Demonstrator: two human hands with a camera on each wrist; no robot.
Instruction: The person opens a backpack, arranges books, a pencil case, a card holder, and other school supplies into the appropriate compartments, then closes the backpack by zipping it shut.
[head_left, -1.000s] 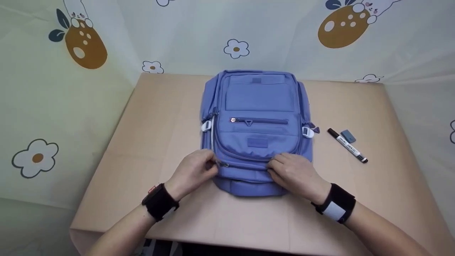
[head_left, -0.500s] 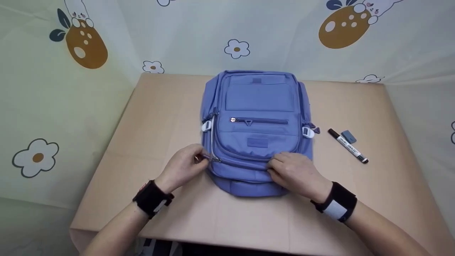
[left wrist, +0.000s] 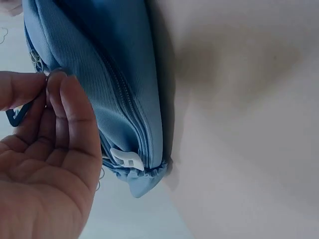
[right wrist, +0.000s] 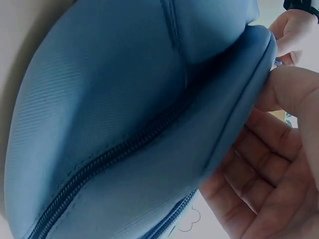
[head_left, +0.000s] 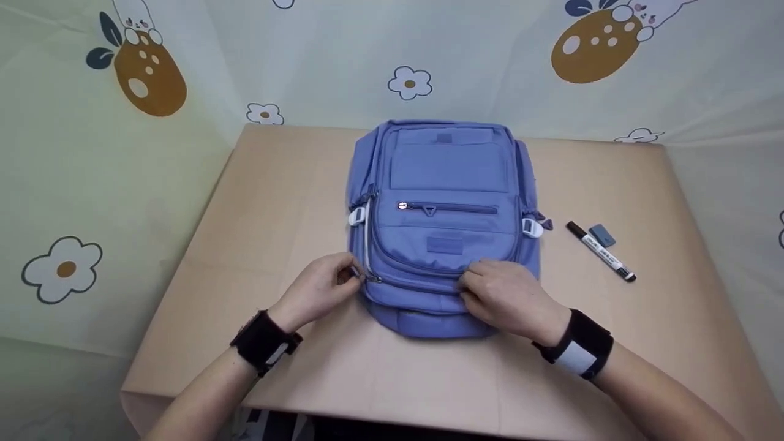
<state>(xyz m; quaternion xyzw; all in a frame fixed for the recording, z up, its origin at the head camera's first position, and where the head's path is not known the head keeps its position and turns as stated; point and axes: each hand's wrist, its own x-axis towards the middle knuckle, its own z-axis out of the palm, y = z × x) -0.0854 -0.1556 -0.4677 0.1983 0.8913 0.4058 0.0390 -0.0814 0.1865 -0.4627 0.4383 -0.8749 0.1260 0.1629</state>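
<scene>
A blue backpack [head_left: 446, 168] lies front side up on the brown-covered table. At its lower left corner my left hand [head_left: 318, 285] pinches a zipper pull [left wrist: 19, 113] between thumb and fingertips; the pull's dark loop pokes out past the thumb in the left wrist view. The zipper slider [head_left: 375, 279] sits right beside those fingertips. My right hand [head_left: 511, 297] holds the pocket edge [head_left: 429, 283] at the lower right, thumb on one side of the fabric and fingers on the other in the right wrist view.
To the right of the backpack lie a black-and-white marker [head_left: 601, 251] and a small blue-grey eraser-like block [head_left: 603, 235]. White side buckles [head_left: 532, 228] show on the bag's flanks. Patterned cloth [head_left: 306, 61] hangs behind and at both sides. The table's front edge [head_left: 380, 418] is near my forearms.
My left hand has shifted left with the zipper pull, and the slider has moved left to the corner. It then dipped slightly. My right hand stays at the same pocket edge.
</scene>
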